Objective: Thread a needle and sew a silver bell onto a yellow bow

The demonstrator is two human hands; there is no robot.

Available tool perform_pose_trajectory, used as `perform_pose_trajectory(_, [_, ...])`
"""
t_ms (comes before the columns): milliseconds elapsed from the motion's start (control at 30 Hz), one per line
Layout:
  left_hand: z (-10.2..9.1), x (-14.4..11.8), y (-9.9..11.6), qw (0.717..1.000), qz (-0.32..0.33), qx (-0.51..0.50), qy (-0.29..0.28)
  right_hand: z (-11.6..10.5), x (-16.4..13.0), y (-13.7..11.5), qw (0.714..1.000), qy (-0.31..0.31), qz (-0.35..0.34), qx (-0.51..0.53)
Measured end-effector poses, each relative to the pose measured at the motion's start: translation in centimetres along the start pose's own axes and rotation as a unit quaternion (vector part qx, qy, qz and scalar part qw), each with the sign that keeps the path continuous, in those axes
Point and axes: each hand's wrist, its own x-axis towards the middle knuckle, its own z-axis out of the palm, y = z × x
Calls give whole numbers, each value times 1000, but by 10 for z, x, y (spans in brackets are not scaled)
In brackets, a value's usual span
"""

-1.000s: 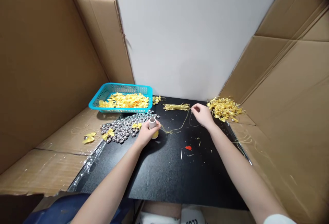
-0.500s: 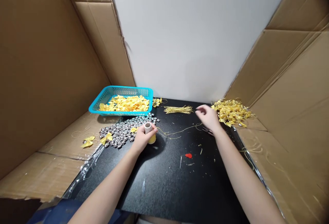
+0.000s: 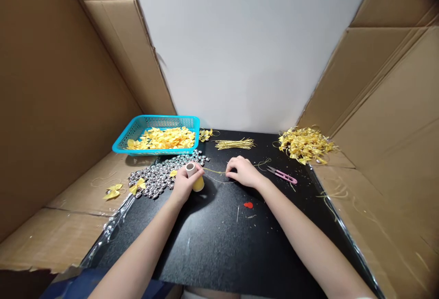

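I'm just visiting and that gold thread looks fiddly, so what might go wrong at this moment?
Three risks, as guesses:
1. The gold thread is stretched thin between the left hand, which holds the thread spool, and the right hand; a sharp pull might snap or tangle it.
2. The silver beads lie loose right beside the left hand; a nudge could scatter them.
3. The pink snips lie near the right forearm and could be knocked.

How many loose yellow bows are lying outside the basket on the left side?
3 that I can make out: one on the cardboard, one at the beads' left edge, one on the beads beside the left hand. Beads may hide more.
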Motion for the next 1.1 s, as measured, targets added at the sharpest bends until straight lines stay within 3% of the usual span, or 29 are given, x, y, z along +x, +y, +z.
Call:
perform_pose_trajectory(133, [-6, -2, 2, 995, 62, 82, -2, -26, -5, 3, 999, -8, 8, 40])
perform_pose_trajectory(200, [-12, -3, 9, 977, 141, 144, 75, -38, -9, -2, 999, -2, 10, 51])
perform_pose_trajectory(267, [-14, -5, 21, 925, 246, 207, 201, -47, -14, -9, 998, 3, 8, 57])
perform_pose_trajectory(333, [-7, -10, 39, 859, 344, 271, 266, -53, -19, -17, 998, 6, 4, 65])
perform_pose_trajectory(367, [1, -14, 49, 839, 383, 301, 243, -55, -21, -21, 997, 8, 1, 71])
perform_pose_trajectory(400, [11, -17, 58, 838, 404, 323, 174, -57, -23, -25, 997, 12, -4, 76])
perform_pose_trajectory(433, [23, -21, 66, 847, 406, 330, 94, -59, -25, -28, 996, 17, -11, 82])
perform_pose_trajectory(467, [35, -23, 72, 862, 383, 327, 54, -61, -27, -30, 996, 24, -19, 88])
perform_pose_trajectory(567, [64, -27, 76, 908, 273, 318, 20, -66, -32, -35, 993, 40, -39, 105])
perform_pose_trajectory(633, [72, -27, 73, 916, 240, 322, 17, -69, -34, -37, 992, 44, -42, 110])
perform_pose_trajectory(1100, [45, -29, 72, 910, 236, 332, 76, -70, -33, -33, 991, 45, -36, 125])
